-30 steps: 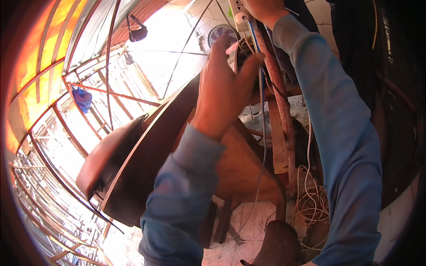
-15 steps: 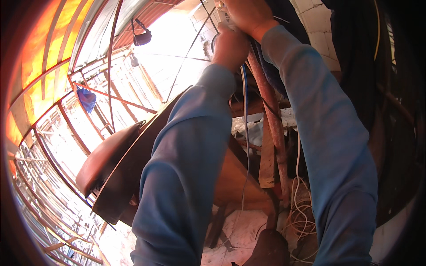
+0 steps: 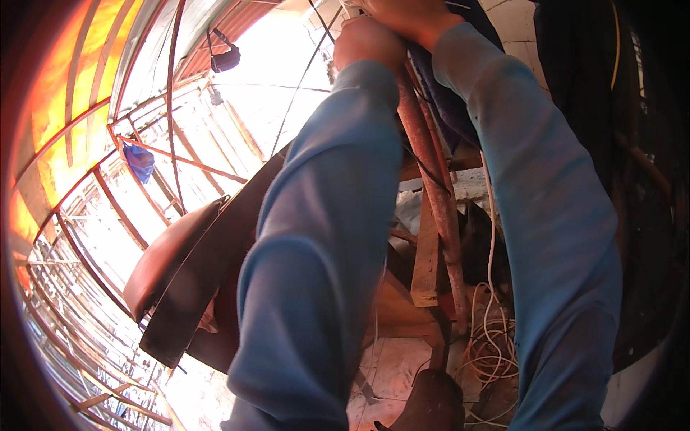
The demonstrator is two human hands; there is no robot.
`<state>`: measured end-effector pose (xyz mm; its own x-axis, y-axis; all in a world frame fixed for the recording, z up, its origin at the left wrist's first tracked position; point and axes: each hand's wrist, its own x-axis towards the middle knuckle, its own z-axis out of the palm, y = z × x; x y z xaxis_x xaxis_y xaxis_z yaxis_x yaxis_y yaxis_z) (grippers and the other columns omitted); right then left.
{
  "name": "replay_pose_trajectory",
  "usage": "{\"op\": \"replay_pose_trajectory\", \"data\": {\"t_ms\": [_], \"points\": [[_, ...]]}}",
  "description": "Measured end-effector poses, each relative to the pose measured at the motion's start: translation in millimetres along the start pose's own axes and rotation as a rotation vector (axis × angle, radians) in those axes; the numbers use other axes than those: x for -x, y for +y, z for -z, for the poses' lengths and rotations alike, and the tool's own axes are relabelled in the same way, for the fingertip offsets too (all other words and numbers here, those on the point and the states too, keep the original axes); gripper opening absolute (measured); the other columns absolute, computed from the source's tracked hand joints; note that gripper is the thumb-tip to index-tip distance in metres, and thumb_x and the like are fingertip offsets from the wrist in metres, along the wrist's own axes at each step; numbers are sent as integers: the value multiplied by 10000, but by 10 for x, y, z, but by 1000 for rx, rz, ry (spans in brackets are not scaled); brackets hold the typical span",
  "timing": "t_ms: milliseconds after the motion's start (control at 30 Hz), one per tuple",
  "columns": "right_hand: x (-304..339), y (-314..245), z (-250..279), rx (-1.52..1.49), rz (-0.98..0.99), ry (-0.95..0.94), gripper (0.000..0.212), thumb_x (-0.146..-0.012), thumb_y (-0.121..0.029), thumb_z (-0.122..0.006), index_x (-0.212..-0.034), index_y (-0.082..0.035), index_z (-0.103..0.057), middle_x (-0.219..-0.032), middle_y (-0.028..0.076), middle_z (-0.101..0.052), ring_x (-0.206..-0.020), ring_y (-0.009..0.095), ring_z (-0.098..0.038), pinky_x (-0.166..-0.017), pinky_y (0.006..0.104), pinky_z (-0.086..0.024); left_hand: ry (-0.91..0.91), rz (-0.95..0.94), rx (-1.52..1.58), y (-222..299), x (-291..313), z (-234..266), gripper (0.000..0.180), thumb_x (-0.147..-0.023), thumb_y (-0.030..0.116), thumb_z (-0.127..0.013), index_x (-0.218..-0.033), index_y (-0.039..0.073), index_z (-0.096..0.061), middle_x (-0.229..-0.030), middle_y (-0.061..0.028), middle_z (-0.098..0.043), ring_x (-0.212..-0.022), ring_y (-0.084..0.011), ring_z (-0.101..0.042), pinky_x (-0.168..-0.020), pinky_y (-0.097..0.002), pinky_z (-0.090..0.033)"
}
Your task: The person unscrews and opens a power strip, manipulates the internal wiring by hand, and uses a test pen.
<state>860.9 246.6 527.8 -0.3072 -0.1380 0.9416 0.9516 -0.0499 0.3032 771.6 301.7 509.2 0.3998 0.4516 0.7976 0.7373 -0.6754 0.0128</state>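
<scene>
Both my arms, in blue-grey sleeves, reach up to the top edge of the head view. My left hand (image 3: pixel 369 43) is closed, its fingers curled away from view. Just above and to its right, my right hand (image 3: pixel 415 17) is closed too and partly cut off by the frame. A small white piece (image 3: pixel 350 11) shows at the fingers of both hands; most of it is hidden, so its kind is unclear. Behind the hands, a reddish metal pole (image 3: pixel 433 172) slants downward, with dark cloth (image 3: pixel 449 118) hanging beside it.
A brown padded seat (image 3: pixel 172 248) lies to the left of my left arm. Coiled pale cable (image 3: pixel 494 352) rests on the floor at lower right, near a wooden piece (image 3: pixel 425 266). A black bag (image 3: pixel 225 59) and a blue plastic bag (image 3: pixel 139 162) hang at the left.
Both hands have shifted slightly upward, and less of the right hand and white piece shows. My left forearm has moved right, covering the cables that hung beside the pole.
</scene>
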Motion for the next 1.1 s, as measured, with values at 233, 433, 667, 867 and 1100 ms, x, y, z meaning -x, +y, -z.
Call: {"op": "replay_pose_trajectory", "data": {"t_ms": [233,433,667,867,1100], "points": [[29,99,51,-137,38,41,124,-853,-170,-590,-881,-51,-613,-918,160,-583,-729,386,-642,-651,492,-525,124,153,67,201,78,18,346,-825,298,-640,-1061,51,-699,-1029,-163,-706,-964,-299,-697,-843,-394,-556],[-68,168,155,-6,71,-52,146,-876,-181,-598,-885,-36,-613,-902,163,-585,-745,377,-639,-661,487,-516,176,139,-14,294,63,-171,394,-866,311,-616,-1138,30,-662,-1090,-175,-686,-1006,-294,-687,-837,-381,-557],[-703,-132,1167,-203,139,228,255,-836,-242,-694,-891,5,-666,-809,172,-632,-699,345,-648,-633,427,-511,-58,115,215,187,-62,208,529,-906,365,-548,-1205,-69,-586,-1195,-237,-639,-1081,-315,-660,-877,-382,-537],[475,-545,1631,-684,-282,166,200,-859,-164,-714,-982,-10,-678,-856,92,-684,-762,172,-649,-692,303,-503,-64,149,143,-328,197,53,665,-875,458,-571,-1248,-91,-540,-1195,-228,-633,-1113,-339,-629,-992,-420,-458],[2647,-1158,2776,-1234,-847,-648,328,-647,-102,-872,-931,-34,-722,-949,84,-699,-912,191,-653,-813,350,-518,94,-376,773,221,1604,671,741,-846,303,-657,-1376,-94,-325,-1259,-341,-484,-1182,-455,-510,-1006,-508,-415]]}}
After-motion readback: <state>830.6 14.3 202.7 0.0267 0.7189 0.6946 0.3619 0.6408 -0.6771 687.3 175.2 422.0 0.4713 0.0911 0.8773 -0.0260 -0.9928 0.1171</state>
